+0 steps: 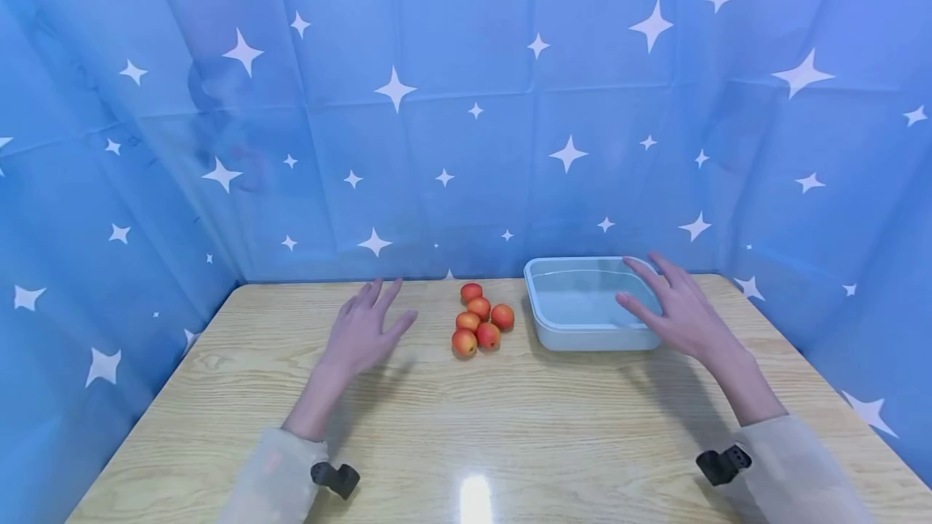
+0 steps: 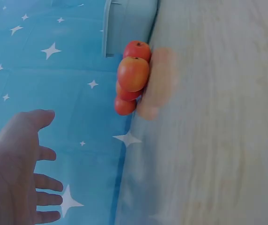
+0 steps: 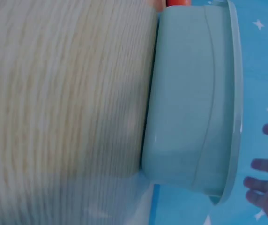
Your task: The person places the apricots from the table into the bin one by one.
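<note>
Several small red-orange apples (image 1: 478,308) lie in a loose cluster at the middle of the table's far side. My left hand (image 1: 362,328) hovers to their left, fingers spread and nothing in its grasp. In the left wrist view the same apples (image 2: 133,75) appear beyond the thumb, apart from it. A pale blue rectangular basin (image 1: 582,338) stands right of the fruit, its inside bare. Over the basin's right end is my right hand (image 1: 680,310), fingers extended and holding nothing. The right wrist view shows the basin's side (image 3: 185,98) with the fingers beyond its rim.
The light wood table (image 1: 437,427) reaches back to a blue curtain (image 1: 466,103) with white stars, which also closes off both sides. Dark wrist cameras sit on both sleeves, including the left camera (image 1: 335,479).
</note>
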`<state>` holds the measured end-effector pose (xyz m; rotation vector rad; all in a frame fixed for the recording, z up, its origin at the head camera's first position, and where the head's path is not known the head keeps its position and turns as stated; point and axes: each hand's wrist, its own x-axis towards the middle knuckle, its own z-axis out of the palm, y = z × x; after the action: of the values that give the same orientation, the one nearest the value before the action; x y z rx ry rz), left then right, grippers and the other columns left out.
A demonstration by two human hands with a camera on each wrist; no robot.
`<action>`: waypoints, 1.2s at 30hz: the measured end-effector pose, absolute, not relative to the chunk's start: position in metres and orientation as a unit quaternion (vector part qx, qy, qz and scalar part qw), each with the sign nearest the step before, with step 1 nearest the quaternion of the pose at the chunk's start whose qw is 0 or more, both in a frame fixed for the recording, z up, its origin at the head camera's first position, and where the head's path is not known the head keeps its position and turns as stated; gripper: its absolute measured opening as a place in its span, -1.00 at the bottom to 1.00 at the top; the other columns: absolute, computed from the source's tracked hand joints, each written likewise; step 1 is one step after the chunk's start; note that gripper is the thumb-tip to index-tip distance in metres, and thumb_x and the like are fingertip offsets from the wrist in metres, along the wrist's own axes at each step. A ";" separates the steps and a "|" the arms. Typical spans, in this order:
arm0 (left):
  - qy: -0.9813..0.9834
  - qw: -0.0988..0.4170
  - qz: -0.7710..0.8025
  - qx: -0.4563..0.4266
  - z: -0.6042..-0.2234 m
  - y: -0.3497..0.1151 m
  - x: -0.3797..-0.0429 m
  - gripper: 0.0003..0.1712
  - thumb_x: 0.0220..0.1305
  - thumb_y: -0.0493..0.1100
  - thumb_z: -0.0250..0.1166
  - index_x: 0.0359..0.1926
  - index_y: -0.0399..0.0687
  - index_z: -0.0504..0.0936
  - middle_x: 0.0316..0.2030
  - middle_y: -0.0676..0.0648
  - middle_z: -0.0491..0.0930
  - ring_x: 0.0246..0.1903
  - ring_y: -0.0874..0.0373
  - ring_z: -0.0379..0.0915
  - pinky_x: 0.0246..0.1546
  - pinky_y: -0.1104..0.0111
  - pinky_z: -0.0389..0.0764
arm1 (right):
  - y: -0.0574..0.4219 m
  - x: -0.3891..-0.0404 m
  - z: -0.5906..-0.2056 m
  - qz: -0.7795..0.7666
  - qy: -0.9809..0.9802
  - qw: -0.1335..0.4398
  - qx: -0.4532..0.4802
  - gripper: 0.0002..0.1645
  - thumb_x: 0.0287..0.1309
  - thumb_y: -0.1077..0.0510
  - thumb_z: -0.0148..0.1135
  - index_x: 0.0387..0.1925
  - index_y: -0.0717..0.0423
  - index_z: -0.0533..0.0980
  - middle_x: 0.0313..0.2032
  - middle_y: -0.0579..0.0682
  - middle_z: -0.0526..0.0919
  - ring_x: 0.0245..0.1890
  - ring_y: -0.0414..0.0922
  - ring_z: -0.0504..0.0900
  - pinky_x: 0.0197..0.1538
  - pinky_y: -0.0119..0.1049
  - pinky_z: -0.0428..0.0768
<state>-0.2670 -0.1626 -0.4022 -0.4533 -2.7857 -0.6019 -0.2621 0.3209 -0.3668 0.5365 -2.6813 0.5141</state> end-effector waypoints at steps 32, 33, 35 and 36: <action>-0.930 0.091 -0.306 -0.184 -0.418 -0.124 -0.270 -0.14 0.43 0.33 0.11 0.51 -0.08 0.25 0.41 -0.26 0.32 0.36 -0.24 0.27 0.29 -0.15 0.36 | 0.323 -0.260 -0.387 0.266 -0.929 0.111 0.232 -0.29 0.42 -0.04 0.20 0.48 0.06 0.28 0.40 0.24 0.34 0.26 0.32 0.43 0.16 0.39 0.39; -0.929 0.089 -0.309 -0.183 -0.418 -0.123 -0.270 -0.15 0.42 0.33 0.12 0.51 -0.08 0.25 0.41 -0.26 0.32 0.36 -0.23 0.27 0.28 -0.15 0.37 | 0.323 -0.259 -0.387 0.269 -0.928 0.111 0.234 -0.30 0.42 -0.03 0.20 0.48 0.07 0.29 0.39 0.23 0.35 0.23 0.30 0.46 0.15 0.37 0.41; -0.927 0.087 -0.317 -0.181 -0.419 -0.121 -0.270 -0.16 0.41 0.30 0.15 0.50 -0.09 0.27 0.38 -0.25 0.36 0.33 -0.22 0.32 0.25 -0.15 0.41 | 0.323 -0.258 -0.388 0.271 -0.926 0.109 0.237 -0.30 0.42 -0.02 0.20 0.47 0.11 0.29 0.37 0.23 0.38 0.21 0.29 0.48 0.14 0.36 0.43; -0.926 0.085 -0.321 -0.181 -0.420 -0.120 -0.270 -0.17 0.41 0.30 0.16 0.49 -0.09 0.28 0.36 -0.24 0.38 0.31 -0.20 0.34 0.24 -0.14 0.43 | 0.323 -0.257 -0.388 0.273 -0.926 0.108 0.238 -0.30 0.42 -0.01 0.21 0.47 0.12 0.30 0.37 0.23 0.39 0.21 0.29 0.49 0.13 0.35 0.44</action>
<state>-0.2702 -0.1197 -0.4196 -0.5384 -2.7616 -0.9577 -0.2574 0.3234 -0.3879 0.7003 -2.7249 0.8037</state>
